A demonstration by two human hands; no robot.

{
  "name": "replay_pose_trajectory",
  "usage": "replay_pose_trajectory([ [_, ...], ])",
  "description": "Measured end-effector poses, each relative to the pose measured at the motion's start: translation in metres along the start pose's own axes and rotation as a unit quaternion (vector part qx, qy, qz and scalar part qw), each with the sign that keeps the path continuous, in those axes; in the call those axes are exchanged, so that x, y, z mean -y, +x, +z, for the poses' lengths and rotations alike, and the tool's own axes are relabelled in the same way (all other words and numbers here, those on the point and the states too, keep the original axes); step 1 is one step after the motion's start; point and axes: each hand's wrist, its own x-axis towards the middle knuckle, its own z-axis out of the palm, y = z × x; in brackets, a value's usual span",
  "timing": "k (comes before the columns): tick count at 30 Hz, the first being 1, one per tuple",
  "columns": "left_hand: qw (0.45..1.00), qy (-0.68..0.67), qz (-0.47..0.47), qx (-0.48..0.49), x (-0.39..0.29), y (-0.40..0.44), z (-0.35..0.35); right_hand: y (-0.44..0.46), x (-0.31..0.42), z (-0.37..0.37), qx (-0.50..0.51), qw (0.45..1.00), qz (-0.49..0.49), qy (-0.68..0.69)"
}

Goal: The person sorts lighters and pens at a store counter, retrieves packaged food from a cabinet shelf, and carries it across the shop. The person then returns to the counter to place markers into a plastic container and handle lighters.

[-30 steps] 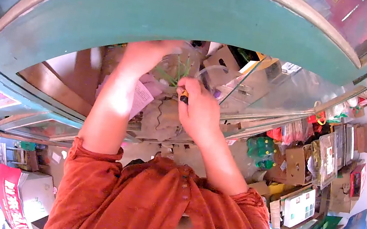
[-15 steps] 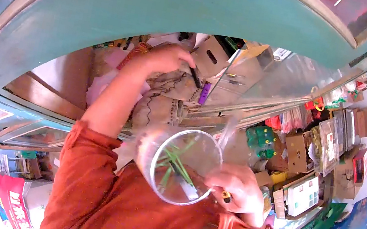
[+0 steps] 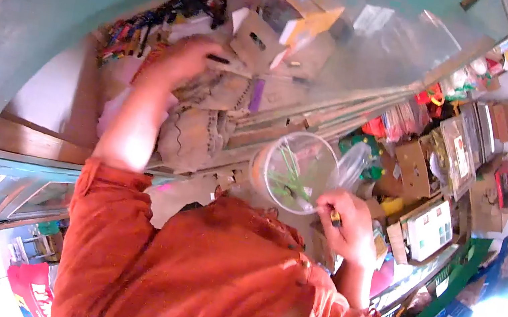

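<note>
My left hand (image 3: pixel 188 60) reaches into the cabinet, with its fingers closed on a short black object (image 3: pixel 218 58). My right hand (image 3: pixel 345 225) grips the rim of a clear plastic tub (image 3: pixel 265 171), its mouth turned toward me. Thin green items lie inside the tub. A small yellow and black thing (image 3: pixel 335 218) shows between the fingers of that hand. A purple object (image 3: pixel 257 94) lies on the cabinet floor, right of a patterned cloth (image 3: pixel 193 134).
Several pens or markers (image 3: pixel 129 38) lie at the cabinet's back left. A cardboard box (image 3: pixel 258 40) with a hand slot stands behind my left hand. Glass panels and wooden rails (image 3: pixel 344 106) run to the right. Boxes (image 3: pixel 410 166) and green bottles stand at the right.
My right hand has carried the tub out of the cabinet toward my body, then slightly up and right. My left hand has let go of the tub and taken the black object. The view has shifted.
</note>
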Motion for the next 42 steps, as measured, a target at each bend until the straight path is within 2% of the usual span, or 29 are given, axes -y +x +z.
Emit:
replay_pose_trajectory([
  [1, 0.992, -0.039, -0.118, 0.020, -0.029, -0.010, -0.027, 0.002, -0.001, 0.001, 0.001, 1.000, 0.010, 0.002],
  [2, 0.989, -0.066, -0.123, -0.053, -0.030, -0.023, -0.038, 0.006, -0.001, 0.001, 0.027, 1.000, 0.011, 0.005],
  [4, 0.947, -0.246, -0.193, -0.068, -0.090, -0.056, -0.089, 0.018, -0.002, 0.005, 0.055, 0.998, -0.012, 0.008],
  [5, 0.891, -0.408, -0.171, -0.103, -0.123, -0.081, -0.088, 0.024, -0.001, 0.007, 0.055, 0.998, -0.017, 0.014],
  [6, 0.806, -0.557, -0.144, -0.138, -0.150, -0.094, -0.084, 0.030, 0.000, 0.010, 0.076, 0.997, -0.022, 0.015],
  [7, 0.847, -0.520, 0.031, -0.104, -0.156, -0.095, -0.077, 0.035, 0.001, 0.013, 0.099, 0.995, -0.028, 0.015],
  [8, 0.844, -0.523, 0.091, -0.080, -0.174, -0.092, -0.075, 0.040, 0.005, 0.015, 0.106, 0.994, -0.036, 0.018],
  [10, 0.878, -0.458, 0.079, -0.112, -0.206, -0.088, -0.058, 0.051, 0.011, 0.019, 0.155, 0.986, -0.056, -0.002],
  [11, 0.908, -0.409, 0.046, -0.084, -0.218, -0.089, -0.057, 0.056, 0.014, 0.021, 0.158, 0.985, -0.069, -0.003],
  [13, 0.960, -0.269, 0.038, -0.059, -0.212, -0.092, -0.039, 0.059, 0.019, 0.023, 0.114, 0.987, -0.115, -0.004],
  [14, 0.966, -0.249, 0.026, -0.064, -0.214, -0.095, -0.039, 0.059, 0.020, 0.020, 0.157, 0.984, -0.086, 0.002],
  [15, 0.971, -0.229, 0.015, -0.068, -0.216, -0.098, -0.039, 0.060, 0.020, 0.020, 0.156, 0.983, -0.092, 0.001],
  [16, 0.972, -0.225, 0.015, -0.070, -0.212, -0.098, -0.044, 0.060, 0.020, 0.020, 0.149, 0.985, -0.087, 0.014],
  [18, 0.932, -0.355, 0.019, -0.068, -0.196, -0.098, -0.060, 0.056, 0.019, 0.021, 0.142, 0.986, -0.081, 0.027],
  [19, 0.924, -0.371, 0.034, -0.083, -0.182, -0.095, -0.066, 0.054, 0.016, 0.021, 0.135, 0.987, -0.088, 0.013],
  [21, 0.835, -0.515, -0.139, -0.131, -0.161, -0.078, -0.079, 0.051, 0.019, 0.023, 0.121, 0.988, -0.094, -0.003],
  [23, 0.919, -0.311, -0.196, -0.144, -0.061, -0.029, -0.063, 0.047, 0.025, 0.024, 0.070, 0.993, -0.095, 0.004],
  [24, 0.930, -0.240, -0.260, -0.100, -0.025, -0.002, -0.060, 0.042, 0.025, 0.026, 0.066, 0.993, -0.094, 0.000],
  [25, 0.959, -0.052, -0.261, -0.093, 0.011, 0.028, -0.048, 0.037, 0.024, 0.028, 0.068, 0.995, -0.076, 0.005],
  [26, 0.954, 0.138, -0.252, -0.085, 0.052, 0.061, -0.026, 0.033, 0.024, 0.030, 0.068, 0.996, -0.057, 0.011],
  [27, 0.948, 0.022, -0.300, -0.105, 0.128, 0.087, 0.010, 0.030, 0.028, 0.030, 0.060, 0.997, -0.057, 0.004],
  [29, 0.938, 0.105, -0.319, -0.087, 0.106, 0.120, 0.004, 0.023, 0.035, 0.031, 0.051, 0.998, -0.028, 0.030],
  [33, 0.932, 0.135, -0.334, -0.034, 0.106, 0.146, 0.006, 0.006, 0.037, 0.041, -0.012, 0.999, 0.016, 0.033],
  [38, 0.944, 0.137, -0.301, -0.009, 0.110, 0.112, -0.013, -0.003, 0.033, 0.038, 0.004, 0.998, 0.059, 0.036],
  [42, 0.940, 0.160, -0.297, -0.044, 0.124, 0.051, -0.067, 0.006, 0.025, 0.032, 0.010, 0.999, 0.027, 0.045],
])
